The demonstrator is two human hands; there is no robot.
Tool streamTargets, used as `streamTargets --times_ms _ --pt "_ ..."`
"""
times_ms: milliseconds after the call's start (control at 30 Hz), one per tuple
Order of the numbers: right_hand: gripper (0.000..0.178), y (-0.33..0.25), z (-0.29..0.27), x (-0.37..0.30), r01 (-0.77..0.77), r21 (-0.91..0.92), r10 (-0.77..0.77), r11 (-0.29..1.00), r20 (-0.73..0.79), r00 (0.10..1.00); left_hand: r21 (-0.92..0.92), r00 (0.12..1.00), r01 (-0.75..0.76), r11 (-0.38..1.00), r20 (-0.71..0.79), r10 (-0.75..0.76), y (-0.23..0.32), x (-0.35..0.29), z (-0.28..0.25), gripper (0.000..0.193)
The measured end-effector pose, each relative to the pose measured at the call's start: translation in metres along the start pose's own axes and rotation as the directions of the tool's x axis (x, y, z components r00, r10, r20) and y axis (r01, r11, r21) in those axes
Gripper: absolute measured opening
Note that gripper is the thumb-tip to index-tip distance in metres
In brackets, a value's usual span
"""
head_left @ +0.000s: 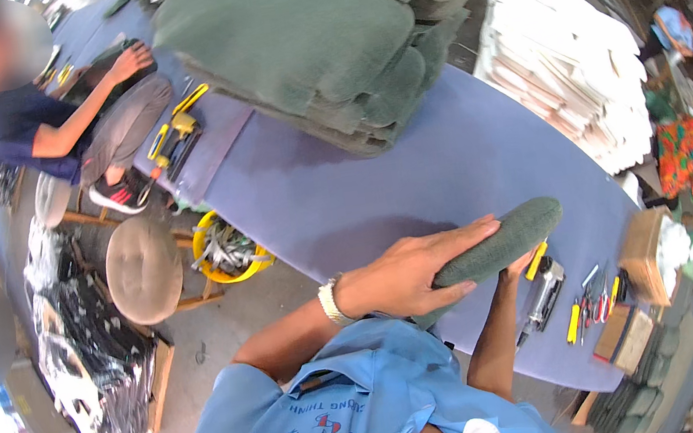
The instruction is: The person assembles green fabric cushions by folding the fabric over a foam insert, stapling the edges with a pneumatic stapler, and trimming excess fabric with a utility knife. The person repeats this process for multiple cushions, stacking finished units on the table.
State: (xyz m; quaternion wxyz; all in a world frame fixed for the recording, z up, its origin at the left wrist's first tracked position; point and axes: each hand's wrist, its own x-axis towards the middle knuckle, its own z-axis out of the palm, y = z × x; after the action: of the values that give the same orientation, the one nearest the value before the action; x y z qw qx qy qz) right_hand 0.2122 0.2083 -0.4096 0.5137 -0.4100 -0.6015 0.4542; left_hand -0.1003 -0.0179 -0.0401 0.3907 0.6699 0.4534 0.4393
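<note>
A green fabric-covered cushion [501, 243] is held up over the near part of the table and seen nearly edge-on. My left hand [400, 280] grips its left end, fingers along the upper face and thumb below. Beneath the cushion's right part, my right hand [518, 264] holds its lower side; most of those fingers are hidden. Just right of that hand are a yellow handle-like piece [537, 260] and a silver staple gun [546, 284] on the blue-grey table [345, 208].
Green padded covers [295, 38] are piled at the table's far side, with white sheets [564, 62] stacked to their right. Hand tools [589, 306] and a cardboard box [646, 254] lie at right. A yellow basket [231, 246] and stool [144, 270] stand left; a co-worker [59, 124] sits beyond.
</note>
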Motion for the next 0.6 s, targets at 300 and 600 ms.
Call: streamTargets --times_ms 300,600 --pt "0.06 -0.163 0.088 -0.005 -0.116 0.091 0.121 0.989 -0.046 0.992 0.629 0.907 0.42 0.654 -0.318 -0.276 0.043 0.018 0.009 0.064" --pt "0.061 -0.133 0.065 -0.031 -0.136 -0.031 0.136 0.99 0.015 0.991 0.631 0.873 0.373 0.68 -0.488 -0.026 0.053 -0.013 0.046 0.065"
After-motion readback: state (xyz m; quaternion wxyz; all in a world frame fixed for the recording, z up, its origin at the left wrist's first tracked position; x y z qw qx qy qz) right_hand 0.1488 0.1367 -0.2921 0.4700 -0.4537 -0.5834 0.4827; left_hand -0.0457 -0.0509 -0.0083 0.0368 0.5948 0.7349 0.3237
